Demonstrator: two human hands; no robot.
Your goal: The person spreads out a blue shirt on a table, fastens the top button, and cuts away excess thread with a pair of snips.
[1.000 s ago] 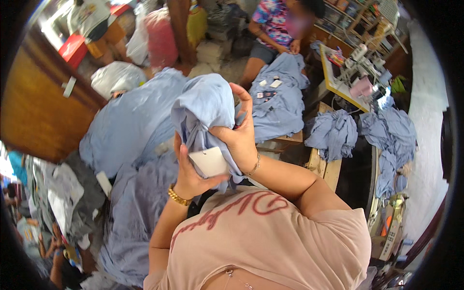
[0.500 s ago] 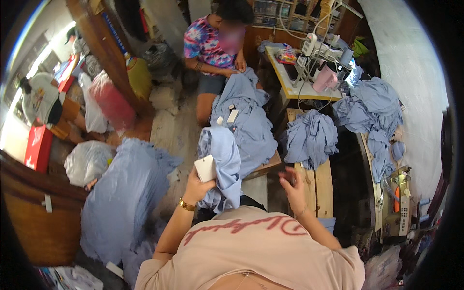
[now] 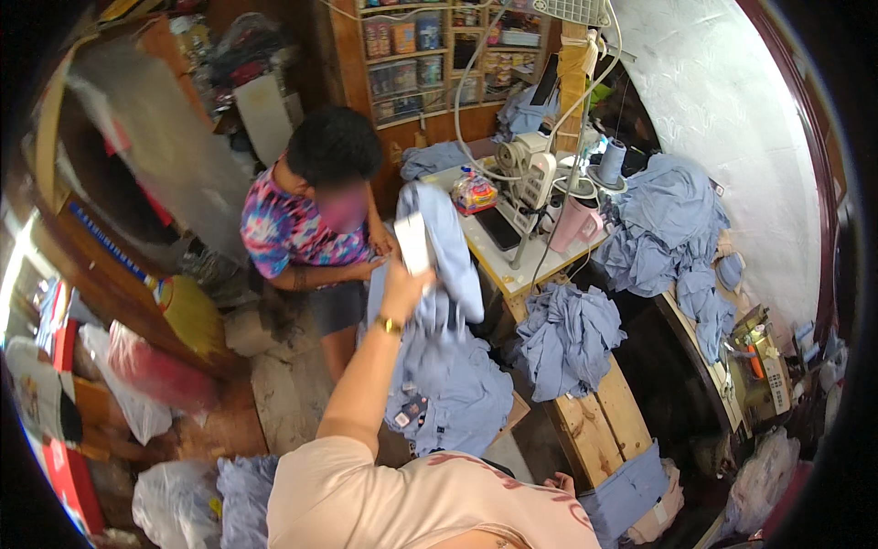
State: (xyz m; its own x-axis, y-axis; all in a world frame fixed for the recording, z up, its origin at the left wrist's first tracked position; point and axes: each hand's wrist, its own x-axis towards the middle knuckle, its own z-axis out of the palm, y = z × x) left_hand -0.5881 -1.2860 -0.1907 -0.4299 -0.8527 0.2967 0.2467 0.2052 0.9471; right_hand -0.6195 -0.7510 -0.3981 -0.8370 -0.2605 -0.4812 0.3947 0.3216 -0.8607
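My left hand (image 3: pixel 402 291) is raised in front of me with the arm stretched out. It grips a folded light blue garment (image 3: pixel 455 265) with a white tag (image 3: pixel 413 243) lying against it. This garment hangs in the air above a heap of the same blue cloth (image 3: pixel 462 389), on which a dark label (image 3: pixel 411 409) shows. Low down beside my body, my right hand (image 3: pixel 560 482) shows only in part; its fingers look loosely apart, with nothing seen in them. Behind the raised garment, a person in a tie-dye shirt (image 3: pixel 297 224) sits with both hands at the blue cloth.
A worktable (image 3: pixel 512 276) at the right carries a pink pitcher (image 3: pixel 576 224), a thread cone (image 3: pixel 612 163) and cables. Blue cloth bundles lie on a wooden bench (image 3: pixel 585 430) and by the wall (image 3: pixel 663 220). Plastic bags (image 3: pixel 178 503) stand at the lower left.
My left hand has swung forward and up with the garment, toward the seated person. My right hand has dropped back to my side. The view has turned to the right.
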